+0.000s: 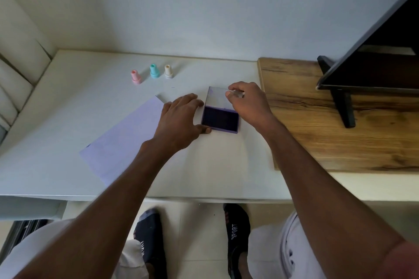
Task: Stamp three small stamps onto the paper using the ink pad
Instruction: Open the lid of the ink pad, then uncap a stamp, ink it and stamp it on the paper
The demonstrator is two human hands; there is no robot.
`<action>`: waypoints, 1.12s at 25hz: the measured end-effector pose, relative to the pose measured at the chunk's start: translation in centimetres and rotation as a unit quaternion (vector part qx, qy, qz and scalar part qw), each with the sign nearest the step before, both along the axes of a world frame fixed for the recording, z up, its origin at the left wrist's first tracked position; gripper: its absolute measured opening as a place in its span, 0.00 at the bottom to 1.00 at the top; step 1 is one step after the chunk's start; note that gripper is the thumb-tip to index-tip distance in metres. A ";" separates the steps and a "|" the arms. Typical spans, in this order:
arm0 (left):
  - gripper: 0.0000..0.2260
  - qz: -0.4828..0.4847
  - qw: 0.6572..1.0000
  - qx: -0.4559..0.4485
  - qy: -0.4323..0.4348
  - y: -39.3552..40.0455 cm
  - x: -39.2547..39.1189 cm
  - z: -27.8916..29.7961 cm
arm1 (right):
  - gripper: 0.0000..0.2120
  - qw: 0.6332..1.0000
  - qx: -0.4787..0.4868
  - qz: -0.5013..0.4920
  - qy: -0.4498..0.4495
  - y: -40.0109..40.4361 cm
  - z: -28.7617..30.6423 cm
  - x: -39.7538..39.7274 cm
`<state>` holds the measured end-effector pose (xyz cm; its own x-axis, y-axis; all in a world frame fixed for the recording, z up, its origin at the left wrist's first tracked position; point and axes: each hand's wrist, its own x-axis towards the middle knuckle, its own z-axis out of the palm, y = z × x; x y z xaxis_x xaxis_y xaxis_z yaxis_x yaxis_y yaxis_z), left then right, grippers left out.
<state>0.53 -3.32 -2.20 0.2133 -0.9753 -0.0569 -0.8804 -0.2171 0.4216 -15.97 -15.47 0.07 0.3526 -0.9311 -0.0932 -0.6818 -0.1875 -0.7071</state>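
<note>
Three small stamps stand upright in a row at the back of the white table: a pink stamp (136, 77), a teal stamp (154, 71) and a cream stamp (168, 71). A white sheet of paper (122, 138) lies tilted at the left. To its right the ink pad (220, 119) lies with its dark purple pad bare and its clear lid (216, 96) swung back. My left hand (179, 120) grips the pad's left edge, thumb at the near corner. My right hand (247, 102) pinches the lid's far right edge.
A wooden board (340, 120) lies on the table to the right of the ink pad. A dark stand with a slanted black panel (374, 68) rests on it. The table's front edge (158, 197) runs just above my legs and shoes.
</note>
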 end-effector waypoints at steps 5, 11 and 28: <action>0.35 -0.008 1.000 0.008 0.002 0.1 0.2 0.1 | 0.16 0.997 -0.039 0.012 0.062 -0.4 -0.6 0.4; 0.33 0.011 1.000 -0.015 -0.022 1.5 1.7 2.3 | 0.13 0.990 -0.130 -0.011 0.054 0.4 0.6 1.3; 0.29 0.131 0.985 0.099 -0.054 4.9 7.4 4.4 | 0.23 0.986 -0.164 0.028 0.023 2.8 0.3 14.6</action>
<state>7.89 1.55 2.21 0.4718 -0.8580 -0.2031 -0.8203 -0.5116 0.2556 -1.37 -12.67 0.34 0.4065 -0.8932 0.1924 -0.6940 -0.4388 -0.5709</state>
